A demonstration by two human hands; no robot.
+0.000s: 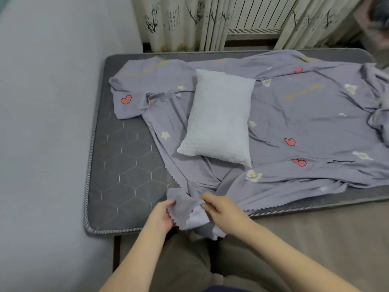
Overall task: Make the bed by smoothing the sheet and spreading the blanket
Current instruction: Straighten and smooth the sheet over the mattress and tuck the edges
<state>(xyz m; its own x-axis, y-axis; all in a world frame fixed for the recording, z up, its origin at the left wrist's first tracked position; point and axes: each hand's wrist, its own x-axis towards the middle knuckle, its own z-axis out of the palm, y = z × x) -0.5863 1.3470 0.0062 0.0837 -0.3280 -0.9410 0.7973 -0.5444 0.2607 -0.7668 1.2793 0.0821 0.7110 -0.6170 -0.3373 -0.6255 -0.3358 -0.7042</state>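
**Progress: early stage.** The sheet (294, 114), lilac with hearts, stars and flowers, lies crumpled across the mattress (126, 165) and is not smoothed. The pillow (219, 116) rests tilted on top of the sheet and pins the cloth beneath it. Left of the pillow the sheet is folded back on itself, and a broad area of grey quilted mattress lies uncovered. Right of the pillow the sheet covers more, but it carries long creases and bunches up at the far right. On the near side of the pillow the cloth gathers into a twist that runs down to the hands.

**Grip:** The left hand (162, 216) pinches the zigzag-cut corner of the sheet between thumb and fingers. The right hand (221, 207), just beside it, grasps the adjoining fold with curled fingers. Neither hand is free.

**Judgement:** The step in hand appears to be untwisting the near corner so it can be drawn over the bare area left of the pillow. No part of the task reads as complete.

**Outstanding:**
- Spread that corner.
- Flatten the fold-back left of the pillow.
- Work out the creases right of the pillow, probably after lifting the pillow clear.
- Spread the blanket, which is not begun. No blanket can be identified; a blurred bundle (376, 22) far right of and beyond the pillow may be one, but this cannot be confirmed.
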